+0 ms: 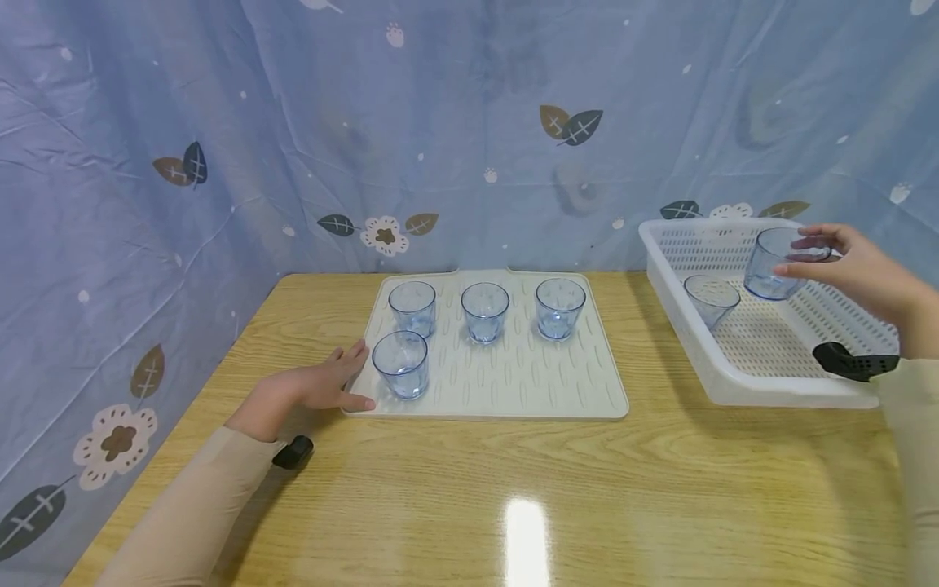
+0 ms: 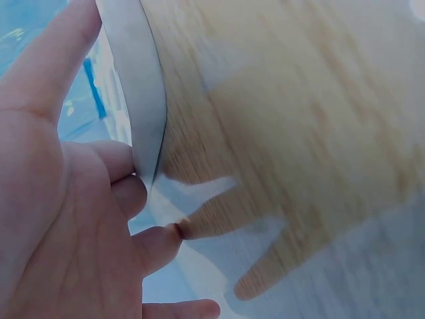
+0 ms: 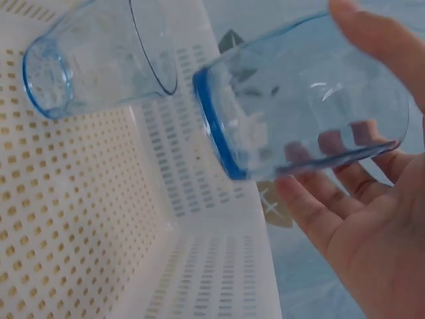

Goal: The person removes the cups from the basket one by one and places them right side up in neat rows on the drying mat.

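Observation:
My right hand (image 1: 854, 265) grips a clear blue-tinted drinking glass (image 1: 773, 265) by its side, with the thumb on one side and the fingers around the other. In the right wrist view this glass (image 3: 299, 100) is tilted, its thick blue base toward the white basket (image 3: 192, 232). Another glass (image 1: 711, 300) stands inside the basket at its left wall. My left hand (image 1: 326, 383), fingers spread, rests at the left edge of the pale drying mat (image 1: 513, 391). Close to its fingertips is the front-left glass (image 1: 401, 367). In the left wrist view, the thumb and fingers touch the mat's rim (image 2: 143, 80).
Three glasses, left (image 1: 412, 308), middle (image 1: 485, 312) and right (image 1: 559, 308), form the mat's back row. The perforated basket's tall rim (image 1: 678, 318) stands to the right of the mat on the wooden table (image 1: 411, 497). A patterned blue curtain (image 1: 469, 106) hangs behind.

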Action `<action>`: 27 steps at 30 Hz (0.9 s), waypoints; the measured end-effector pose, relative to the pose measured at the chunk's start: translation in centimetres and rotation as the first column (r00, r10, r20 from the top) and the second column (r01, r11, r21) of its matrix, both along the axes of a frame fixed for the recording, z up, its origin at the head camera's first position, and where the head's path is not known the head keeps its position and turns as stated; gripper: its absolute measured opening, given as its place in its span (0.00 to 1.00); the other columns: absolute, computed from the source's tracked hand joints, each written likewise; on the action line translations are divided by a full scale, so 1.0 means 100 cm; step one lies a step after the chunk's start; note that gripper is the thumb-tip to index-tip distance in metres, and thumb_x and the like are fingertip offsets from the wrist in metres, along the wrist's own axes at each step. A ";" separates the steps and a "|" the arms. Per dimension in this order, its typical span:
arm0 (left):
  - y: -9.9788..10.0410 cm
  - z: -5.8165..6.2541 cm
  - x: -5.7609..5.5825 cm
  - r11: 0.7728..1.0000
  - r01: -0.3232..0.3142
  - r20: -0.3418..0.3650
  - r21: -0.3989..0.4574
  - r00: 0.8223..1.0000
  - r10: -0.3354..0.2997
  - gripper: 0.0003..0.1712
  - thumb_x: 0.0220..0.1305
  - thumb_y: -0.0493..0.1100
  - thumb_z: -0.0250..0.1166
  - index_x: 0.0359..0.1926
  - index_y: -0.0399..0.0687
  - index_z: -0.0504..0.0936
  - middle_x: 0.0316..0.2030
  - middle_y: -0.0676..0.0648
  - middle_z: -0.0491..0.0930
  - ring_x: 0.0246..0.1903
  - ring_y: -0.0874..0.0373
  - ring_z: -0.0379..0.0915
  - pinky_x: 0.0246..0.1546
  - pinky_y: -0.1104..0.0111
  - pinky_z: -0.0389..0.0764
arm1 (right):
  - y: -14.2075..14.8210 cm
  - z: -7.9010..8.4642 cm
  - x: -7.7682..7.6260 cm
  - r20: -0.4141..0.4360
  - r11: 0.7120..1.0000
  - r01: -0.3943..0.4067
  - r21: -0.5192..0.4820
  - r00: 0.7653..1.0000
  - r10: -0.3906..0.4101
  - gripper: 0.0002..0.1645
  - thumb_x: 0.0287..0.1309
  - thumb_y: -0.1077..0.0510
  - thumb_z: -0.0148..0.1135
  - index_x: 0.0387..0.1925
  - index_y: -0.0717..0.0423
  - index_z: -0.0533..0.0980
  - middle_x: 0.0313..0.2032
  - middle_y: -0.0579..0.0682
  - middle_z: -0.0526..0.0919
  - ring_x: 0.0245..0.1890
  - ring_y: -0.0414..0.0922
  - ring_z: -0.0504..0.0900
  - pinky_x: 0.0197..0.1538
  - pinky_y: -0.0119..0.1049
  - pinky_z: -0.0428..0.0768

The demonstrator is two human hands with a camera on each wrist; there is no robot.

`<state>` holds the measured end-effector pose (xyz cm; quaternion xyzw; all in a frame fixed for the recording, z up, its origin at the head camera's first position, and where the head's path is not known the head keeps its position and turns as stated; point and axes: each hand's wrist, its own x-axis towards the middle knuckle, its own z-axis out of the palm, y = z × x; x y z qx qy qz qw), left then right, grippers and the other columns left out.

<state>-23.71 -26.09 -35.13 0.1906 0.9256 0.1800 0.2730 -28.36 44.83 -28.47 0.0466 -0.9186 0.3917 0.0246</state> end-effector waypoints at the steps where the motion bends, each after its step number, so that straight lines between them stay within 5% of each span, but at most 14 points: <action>1: 0.000 -0.001 0.000 1.000 0.002 -0.001 -0.002 1.000 -0.002 0.64 0.70 0.61 0.65 0.78 0.25 0.34 0.78 0.27 0.26 0.74 0.23 0.20 0.69 0.32 0.40 | -0.001 -0.001 0.000 -0.012 1.000 -0.003 -0.017 1.000 0.003 0.50 0.74 0.50 0.61 0.80 0.62 0.42 0.55 0.31 0.65 0.45 0.19 0.67 0.59 0.23 0.67; 3: -0.001 -0.002 -0.001 1.000 0.004 -0.003 -0.003 1.000 -0.004 0.64 0.70 0.62 0.65 0.78 0.25 0.34 0.78 0.27 0.26 0.73 0.23 0.20 0.69 0.32 0.40 | -0.002 -0.002 0.000 -0.038 0.999 -0.020 -0.048 0.999 0.018 0.41 0.74 0.52 0.61 0.77 0.49 0.50 0.54 0.27 0.65 0.46 0.17 0.69 0.47 0.16 0.67; 8: -0.001 -0.002 -0.001 1.000 0.000 0.003 -0.009 1.000 0.000 0.64 0.70 0.62 0.65 0.78 0.26 0.34 0.78 0.28 0.25 0.74 0.23 0.20 0.69 0.32 0.40 | -0.009 -0.001 -0.001 -0.082 0.995 -0.063 -0.083 0.995 0.056 0.28 0.74 0.56 0.60 0.61 0.28 0.56 0.57 0.26 0.67 0.49 0.19 0.70 0.43 0.15 0.69; 16: -0.002 0.001 -0.002 1.000 -0.001 0.005 -0.010 1.000 0.001 0.66 0.69 0.64 0.65 0.79 0.27 0.33 0.78 0.28 0.25 0.74 0.24 0.19 0.69 0.32 0.39 | -0.025 0.006 0.001 -0.191 0.964 -0.198 -0.179 0.968 0.164 0.20 0.72 0.72 0.55 0.58 0.51 0.65 0.52 0.25 0.77 0.46 0.23 0.80 0.43 0.16 0.75; 24: -0.002 -0.001 -0.002 1.000 0.010 -0.002 -0.025 1.000 -0.010 0.65 0.70 0.63 0.64 0.78 0.26 0.33 0.78 0.28 0.25 0.74 0.24 0.19 0.69 0.32 0.39 | -0.040 0.008 0.002 -0.254 0.837 -0.336 -0.432 0.936 0.245 0.28 0.67 0.80 0.53 0.60 0.52 0.69 0.52 0.38 0.82 0.48 0.31 0.83 0.45 0.20 0.78; 27: -0.001 -0.002 -0.002 1.000 0.008 -0.005 -0.021 1.000 -0.008 0.64 0.71 0.62 0.64 0.78 0.26 0.34 0.78 0.28 0.25 0.74 0.24 0.20 0.70 0.32 0.39 | -0.045 0.010 0.003 -0.265 0.826 -0.345 -0.446 0.932 0.246 0.30 0.66 0.81 0.55 0.60 0.51 0.70 0.52 0.38 0.83 0.49 0.31 0.83 0.45 0.20 0.78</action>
